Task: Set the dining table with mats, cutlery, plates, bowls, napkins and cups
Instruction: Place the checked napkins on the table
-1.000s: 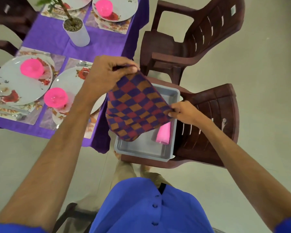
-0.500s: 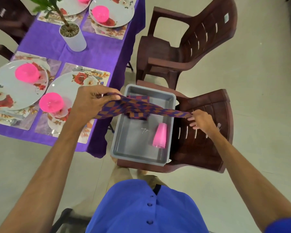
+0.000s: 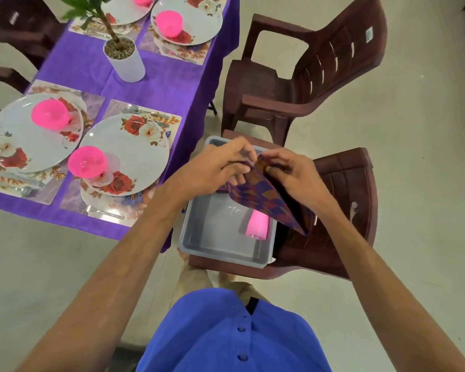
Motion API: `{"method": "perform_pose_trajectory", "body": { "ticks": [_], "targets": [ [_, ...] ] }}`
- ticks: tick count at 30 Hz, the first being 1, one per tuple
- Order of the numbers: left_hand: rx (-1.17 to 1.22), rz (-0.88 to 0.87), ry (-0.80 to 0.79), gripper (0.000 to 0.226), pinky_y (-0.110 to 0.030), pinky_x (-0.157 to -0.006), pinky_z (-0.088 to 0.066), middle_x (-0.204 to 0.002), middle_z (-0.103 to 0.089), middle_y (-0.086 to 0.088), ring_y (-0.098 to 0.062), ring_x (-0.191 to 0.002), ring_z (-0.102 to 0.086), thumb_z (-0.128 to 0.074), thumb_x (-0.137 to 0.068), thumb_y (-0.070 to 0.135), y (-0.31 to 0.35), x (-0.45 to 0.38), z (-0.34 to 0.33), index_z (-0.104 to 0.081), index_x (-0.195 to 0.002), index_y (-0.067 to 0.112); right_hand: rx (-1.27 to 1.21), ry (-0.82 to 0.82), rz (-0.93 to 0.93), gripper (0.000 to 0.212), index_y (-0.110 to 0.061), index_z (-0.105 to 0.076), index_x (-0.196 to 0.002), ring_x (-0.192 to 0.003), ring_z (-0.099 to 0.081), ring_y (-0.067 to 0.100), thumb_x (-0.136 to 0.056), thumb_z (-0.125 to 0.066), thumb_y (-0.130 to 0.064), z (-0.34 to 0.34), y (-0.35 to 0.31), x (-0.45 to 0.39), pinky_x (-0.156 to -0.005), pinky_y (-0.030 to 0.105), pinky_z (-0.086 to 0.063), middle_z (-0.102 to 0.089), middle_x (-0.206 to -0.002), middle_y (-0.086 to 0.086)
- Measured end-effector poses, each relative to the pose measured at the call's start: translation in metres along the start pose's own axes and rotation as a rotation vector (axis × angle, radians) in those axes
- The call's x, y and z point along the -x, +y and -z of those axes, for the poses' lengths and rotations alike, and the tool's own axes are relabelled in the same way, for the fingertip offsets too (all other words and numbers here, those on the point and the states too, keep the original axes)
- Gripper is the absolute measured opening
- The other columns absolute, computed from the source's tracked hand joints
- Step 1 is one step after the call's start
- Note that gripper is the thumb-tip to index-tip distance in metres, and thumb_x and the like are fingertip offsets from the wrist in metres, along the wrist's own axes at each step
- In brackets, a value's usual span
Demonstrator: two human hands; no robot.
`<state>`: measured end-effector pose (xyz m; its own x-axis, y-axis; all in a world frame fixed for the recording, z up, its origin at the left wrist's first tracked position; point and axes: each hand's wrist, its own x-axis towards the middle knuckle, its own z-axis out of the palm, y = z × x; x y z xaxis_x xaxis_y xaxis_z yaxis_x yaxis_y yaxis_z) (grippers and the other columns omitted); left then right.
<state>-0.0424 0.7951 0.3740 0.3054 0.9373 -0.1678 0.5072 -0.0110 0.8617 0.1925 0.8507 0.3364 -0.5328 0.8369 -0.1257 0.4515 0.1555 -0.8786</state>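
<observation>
Above the grey tray (image 3: 199, 237) on a brown chair (image 3: 344, 210): one checked napkin (image 3: 263, 194), folded and hanging point-down, its upper edges pinched by the left hand (image 3: 215, 167) and the right hand (image 3: 293, 175), held close together. In the tray: one pink cup (image 3: 257, 225), lying on its side. On the bench (image 3: 167, 84), purple-clothed, left of the tray: floral mats, four plates, each bearing a pink bowl; nearest plate (image 3: 134, 157), nearest bowl (image 3: 87, 162); cutlery beside them; one potted plant (image 3: 124, 57). Second chair (image 3: 306, 71) beyond.
</observation>
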Motion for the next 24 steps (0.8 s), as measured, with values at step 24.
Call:
{"method": "perform_pose_trajectory", "body": {
  "ticks": [24],
  "targets": [
    [0.188, 0.097, 0.305, 0.012, -0.023, -0.063, -0.06, -0.078, -0.079, 0.009, -0.013, -0.071, -0.077, -0.084, -0.087, 0.024, 0.005, -0.012, -0.02, -0.079, -0.098, 0.022, -0.122, 0.108, 0.047, 0.015, -0.014, -0.062, -0.112, -0.097, -0.074, 0.015, -0.1, -0.07, -0.018, 0.004, -0.018, 0.009, -0.076, 0.028, -0.06, -0.077, -0.102, -0.001]
  ]
}}
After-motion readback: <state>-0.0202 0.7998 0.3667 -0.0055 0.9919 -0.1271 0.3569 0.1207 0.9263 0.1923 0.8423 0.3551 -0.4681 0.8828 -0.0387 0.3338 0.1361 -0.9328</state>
